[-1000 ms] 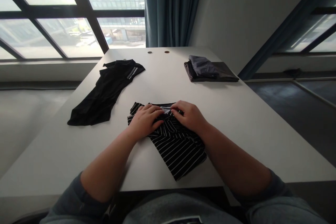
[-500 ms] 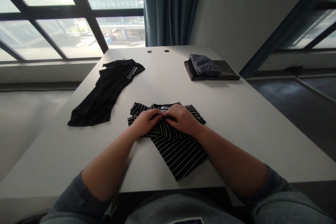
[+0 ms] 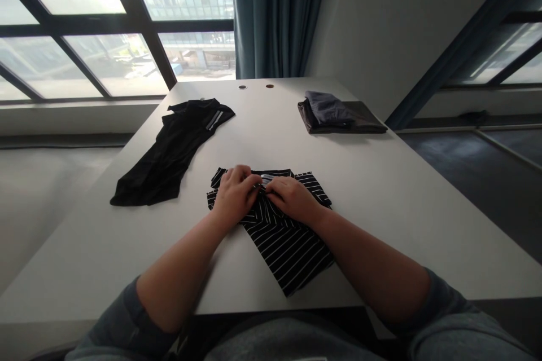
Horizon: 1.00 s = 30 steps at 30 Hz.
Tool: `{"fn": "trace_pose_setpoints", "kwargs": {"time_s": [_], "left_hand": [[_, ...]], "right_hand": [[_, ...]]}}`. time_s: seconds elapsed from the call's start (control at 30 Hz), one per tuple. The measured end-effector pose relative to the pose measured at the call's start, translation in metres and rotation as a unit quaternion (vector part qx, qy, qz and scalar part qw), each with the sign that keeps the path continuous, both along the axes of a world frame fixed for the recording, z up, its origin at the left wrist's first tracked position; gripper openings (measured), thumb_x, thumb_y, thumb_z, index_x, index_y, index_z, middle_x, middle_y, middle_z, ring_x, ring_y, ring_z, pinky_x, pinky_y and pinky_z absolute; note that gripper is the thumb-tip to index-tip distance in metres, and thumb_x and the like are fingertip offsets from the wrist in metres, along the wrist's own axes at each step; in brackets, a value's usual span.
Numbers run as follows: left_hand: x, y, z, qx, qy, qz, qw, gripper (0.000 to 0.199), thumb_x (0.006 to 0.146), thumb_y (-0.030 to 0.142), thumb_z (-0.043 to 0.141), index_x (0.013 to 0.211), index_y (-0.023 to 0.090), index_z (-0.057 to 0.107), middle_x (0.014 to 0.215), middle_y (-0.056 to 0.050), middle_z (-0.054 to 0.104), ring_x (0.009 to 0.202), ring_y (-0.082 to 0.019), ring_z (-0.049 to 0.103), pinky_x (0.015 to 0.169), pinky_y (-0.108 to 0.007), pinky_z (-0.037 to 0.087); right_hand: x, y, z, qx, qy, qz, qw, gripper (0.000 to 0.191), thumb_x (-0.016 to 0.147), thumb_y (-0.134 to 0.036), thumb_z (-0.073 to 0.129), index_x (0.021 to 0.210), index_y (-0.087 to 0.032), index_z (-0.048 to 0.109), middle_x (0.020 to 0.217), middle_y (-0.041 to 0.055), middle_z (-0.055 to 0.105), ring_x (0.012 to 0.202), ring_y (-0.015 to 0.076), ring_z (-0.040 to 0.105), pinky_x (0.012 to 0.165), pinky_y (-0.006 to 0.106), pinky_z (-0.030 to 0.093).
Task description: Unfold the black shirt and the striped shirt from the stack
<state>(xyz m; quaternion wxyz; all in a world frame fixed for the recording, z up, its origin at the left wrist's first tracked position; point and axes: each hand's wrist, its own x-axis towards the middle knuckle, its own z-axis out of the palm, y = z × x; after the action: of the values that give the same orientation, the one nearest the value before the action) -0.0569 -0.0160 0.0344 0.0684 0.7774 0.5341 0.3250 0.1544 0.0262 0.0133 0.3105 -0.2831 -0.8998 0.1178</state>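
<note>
**Raised left hand (image 3: 235,194) arches over striped shirt (image 3: 288,254)**

Since the earlier frame, the left hand is lifted into an arch, while the right hand (image 3: 292,199) is lowered and flatter. Fingers (image 3: 253,182) of the left hand and fingers (image 3: 274,187) of the right are curled in at the collar (image 3: 266,179), their tips close together; whether the cloth is gripped or only pressed cannot be told. Sleeves (image 3: 314,185) are spread to either side and the body runs toward the person, so the striped shirt is judged partly folded, with its collar area being worked and its layers not yet squared. It is placed mid-table, its lowest corner near the table's (image 3: 381,208) front edge. To the left, a black shirt (image 3: 169,158) is left lying unfolded, with a stretch of white tabletop separating it from the striped shirt. A folded stack (image 3: 334,115) of dark clothes is set well apart at the far right, near the back.
</note>
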Motion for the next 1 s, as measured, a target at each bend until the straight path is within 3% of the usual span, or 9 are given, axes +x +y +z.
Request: {"fn": "trace_pose_setpoints", "kwargs": {"time_s": [0.13,0.3,0.5,0.6,0.77,1.0], "left_hand": [[0.003,-0.007,0.01,0.025,0.131,-0.05,0.99,0.02,0.102,0.036,0.057,0.105,0.026,0.074,0.106,-0.007,0.073,0.1,-0.026,0.062,0.093,-0.045,0.046],[0.007,-0.008,0.012,0.016,0.154,-0.056,0.986,0.027,0.107,0.034,0.048,0.102,0.024,0.073,0.096,-0.005,0.074,0.092,-0.023,0.065,0.085,-0.04,0.046],[0.01,-0.008,0.012,-0.022,0.116,-0.04,0.992,0.015,0.103,0.03,0.056,0.105,0.025,0.07,0.107,-0.006,0.074,0.101,-0.025,0.067,0.088,-0.041,0.049],[0.004,-0.006,0.014,-0.083,0.063,-0.075,0.992,0.011,0.099,0.024,0.059,0.1,0.024,0.07,0.105,-0.005,0.073,0.1,-0.024,0.069,0.089,-0.04,0.051],[-0.008,-0.002,0.016,-0.174,0.011,-0.143,0.974,0.008,0.095,0.024,0.06,0.088,0.023,0.064,0.088,-0.002,0.07,0.081,-0.02,0.066,0.073,-0.033,0.051],[0.0,-0.002,0.007,-0.128,0.048,-0.107,0.985,0.008,0.094,0.021,0.054,0.087,0.023,0.053,0.091,-0.004,0.068,0.087,-0.023,0.065,0.08,-0.037,0.051]], "right_hand": [[0.001,-0.002,0.0,-0.041,0.046,-0.042,0.997,0.008,0.098,-0.015,0.06,0.096,-0.022,0.065,0.095,0.0053,0.072,0.089,0.0213,0.068,0.085,0.035,0.055],[0.0,-0.005,0.0,-0.015,0.049,-0.042,0.998,0.011,0.099,-0.015,0.058,0.097,-0.022,0.066,0.098,0.0067,0.075,0.093,0.0229,0.07,0.089,0.039,0.057],[0.002,-0.007,0.002,0.003,0.05,-0.014,0.999,0.013,0.102,-0.02,0.057,0.102,-0.022,0.07,0.099,0.006,0.076,0.094,0.0224,0.072,0.09,0.039,0.059],[0.004,-0.006,0.005,-0.001,0.043,0.023,0.999,0.015,0.103,-0.022,0.057,0.105,-0.023,0.072,0.1,0.0051,0.077,0.094,0.0217,0.073,0.09,0.038,0.06],[0.006,-0.005,0.01,0.012,0.023,0.089,0.996,0.015,0.104,-0.024,0.059,0.107,-0.024,0.073,0.104,0.0049,0.078,0.096,0.022,0.074,0.091,0.039,0.06],[0.003,-0.005,0.003,-0.007,0.063,0.047,0.997,0.011,0.096,-0.017,0.065,0.104,-0.022,0.071,0.102,0.0064,0.077,0.096,0.0235,0.073,0.092,0.041,0.059]]}}
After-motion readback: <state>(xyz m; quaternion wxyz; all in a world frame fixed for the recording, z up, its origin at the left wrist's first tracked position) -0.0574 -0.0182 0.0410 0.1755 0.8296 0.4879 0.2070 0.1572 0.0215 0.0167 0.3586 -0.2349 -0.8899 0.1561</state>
